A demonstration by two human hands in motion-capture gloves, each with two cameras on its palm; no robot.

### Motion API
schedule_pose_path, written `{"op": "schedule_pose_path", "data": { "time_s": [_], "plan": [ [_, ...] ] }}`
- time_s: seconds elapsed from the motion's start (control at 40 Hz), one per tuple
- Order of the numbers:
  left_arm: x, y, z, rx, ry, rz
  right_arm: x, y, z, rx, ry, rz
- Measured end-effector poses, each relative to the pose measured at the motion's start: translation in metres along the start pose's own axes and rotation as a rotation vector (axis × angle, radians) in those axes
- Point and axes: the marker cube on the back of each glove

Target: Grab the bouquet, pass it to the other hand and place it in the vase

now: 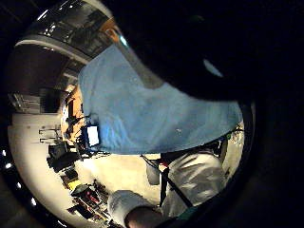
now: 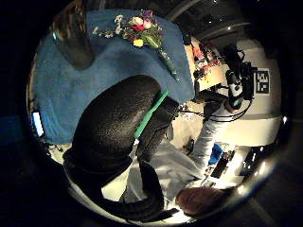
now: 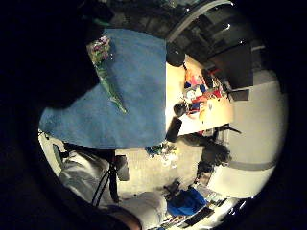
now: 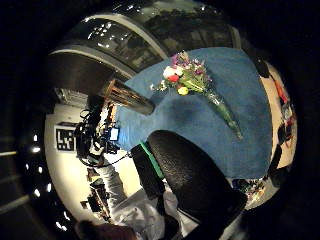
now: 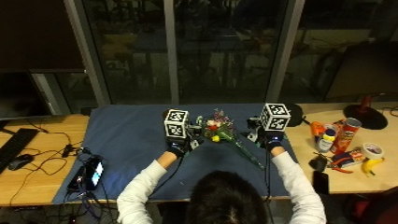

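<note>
Lying flat on the blue cloth (image 5: 131, 135) of the worktop (image 5: 37, 175), bouquet (image 5: 225, 134) ungrasped, between left hand (image 5: 176, 145) and right hand (image 5: 268, 138), finger state of either grip impossible to tell, vase (image 4: 127, 98) beside the flower heads.

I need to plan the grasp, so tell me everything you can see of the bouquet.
The bouquet lies flat on the blue cloth, between the two hands and held by neither. Its head bunches white, red, yellow and purple blooms; a green, clear-looking wrapped stem tapers away from them toward the person. Only the cloth touches it.
</note>
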Motion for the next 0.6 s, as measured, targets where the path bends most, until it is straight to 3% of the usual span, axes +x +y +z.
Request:
{"op": "schedule_pose_path", "data": {
  "time_s": [0.275,0.6],
  "plan": [
    [0.022,-0.008,0.014,0.044,-0.038,0.061,0.020,-0.010,-0.004,-0.064,-0.019,0.124],
    [0.030,-0.012,0.015,0.144,-0.142,0.061,0.057,-0.072,0.036,-0.083,-0.047,0.339]
  ]
}}
